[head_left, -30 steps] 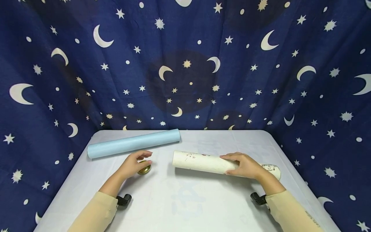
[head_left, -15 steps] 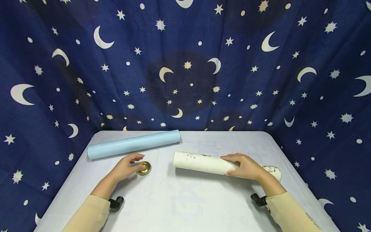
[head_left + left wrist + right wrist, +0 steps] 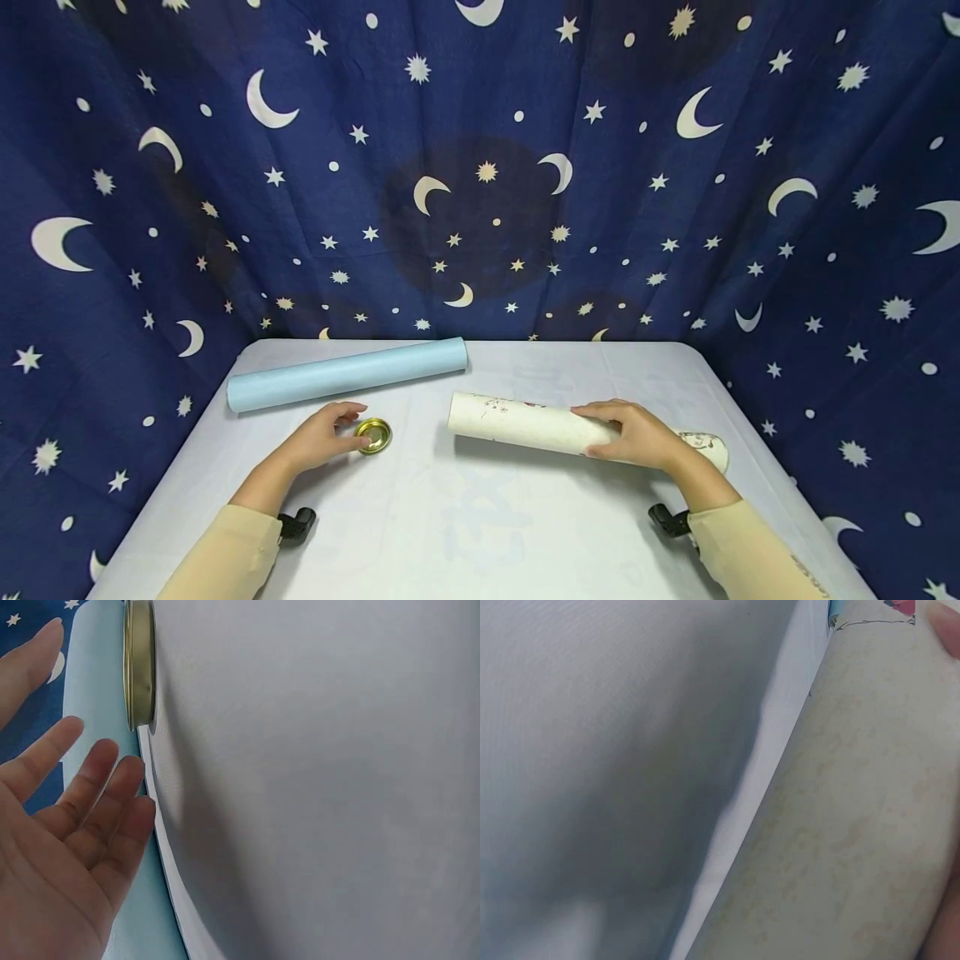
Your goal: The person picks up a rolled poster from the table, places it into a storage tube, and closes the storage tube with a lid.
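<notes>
In the head view, my right hand (image 3: 637, 432) grips a cream wallpaper roll (image 3: 517, 421) with a floral print, thumb on the near side and fingers over the far side. The roll lies sideways across the right half; whether it touches the table cannot be told. Its cream surface (image 3: 832, 825) fills the right of the right wrist view. My left hand (image 3: 322, 437) has loosely bent, spread fingers. Its thumb overlaps the edge of a small round, shallow gold thing (image 3: 378, 435). In the left wrist view this gold thing (image 3: 140, 667) stands apart from the fingertips.
A light blue roll (image 3: 345, 375) lies slantwise at the back left of the white-covered table (image 3: 480, 525). Behind and on both sides hangs a dark blue curtain (image 3: 495, 192) with moons and stars. Black wrist mounts (image 3: 297, 525) sit below the wrists.
My left hand has drawn back to the left, uncovering more of the gold thing, which has stayed in place. My right hand and the wallpaper roll have barely moved.
</notes>
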The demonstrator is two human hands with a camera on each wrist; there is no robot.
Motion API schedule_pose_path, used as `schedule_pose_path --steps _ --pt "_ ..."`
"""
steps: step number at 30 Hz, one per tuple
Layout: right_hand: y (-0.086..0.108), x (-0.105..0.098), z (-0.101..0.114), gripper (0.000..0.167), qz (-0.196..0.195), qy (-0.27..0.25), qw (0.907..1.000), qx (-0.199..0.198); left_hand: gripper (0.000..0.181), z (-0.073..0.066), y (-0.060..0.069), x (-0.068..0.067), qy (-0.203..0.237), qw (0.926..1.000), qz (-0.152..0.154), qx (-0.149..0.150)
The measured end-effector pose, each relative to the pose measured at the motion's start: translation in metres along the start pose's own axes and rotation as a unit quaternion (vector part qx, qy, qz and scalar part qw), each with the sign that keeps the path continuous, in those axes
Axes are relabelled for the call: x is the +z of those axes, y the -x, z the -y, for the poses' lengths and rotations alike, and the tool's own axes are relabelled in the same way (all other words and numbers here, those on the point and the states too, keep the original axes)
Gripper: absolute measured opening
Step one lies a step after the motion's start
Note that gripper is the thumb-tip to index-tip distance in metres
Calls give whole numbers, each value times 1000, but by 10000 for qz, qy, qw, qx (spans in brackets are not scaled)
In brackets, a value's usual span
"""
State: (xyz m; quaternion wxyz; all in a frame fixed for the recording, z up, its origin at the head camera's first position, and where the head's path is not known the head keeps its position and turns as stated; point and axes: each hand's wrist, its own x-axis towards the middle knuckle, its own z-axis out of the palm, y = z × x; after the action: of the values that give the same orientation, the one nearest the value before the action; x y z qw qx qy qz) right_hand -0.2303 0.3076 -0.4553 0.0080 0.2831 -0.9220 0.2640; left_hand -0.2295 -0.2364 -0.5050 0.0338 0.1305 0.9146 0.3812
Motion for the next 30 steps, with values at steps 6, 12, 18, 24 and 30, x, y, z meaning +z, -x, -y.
schedule_pose_path --steps 6,12,18,24,30 --pt "0 1 -1 63 18 18 10000 -6 69 0 -3 1 -222 9997 112 -34" --pt "0 2 -2 64 77 -43 9999 53 75 -4 -7 4 -589 9976 270 -254" --pt "0 3 -2 64 100 -97 9999 86 78 -7 -9 6 -741 9955 431 -396" --pt "-1 4 -1 64 111 -39 9999 93 81 -4 -9 8 -652 9959 492 -385" --pt "-1 5 0 64 136 -119 9998 125 85 -4 -10 9 -648 9953 585 -425"
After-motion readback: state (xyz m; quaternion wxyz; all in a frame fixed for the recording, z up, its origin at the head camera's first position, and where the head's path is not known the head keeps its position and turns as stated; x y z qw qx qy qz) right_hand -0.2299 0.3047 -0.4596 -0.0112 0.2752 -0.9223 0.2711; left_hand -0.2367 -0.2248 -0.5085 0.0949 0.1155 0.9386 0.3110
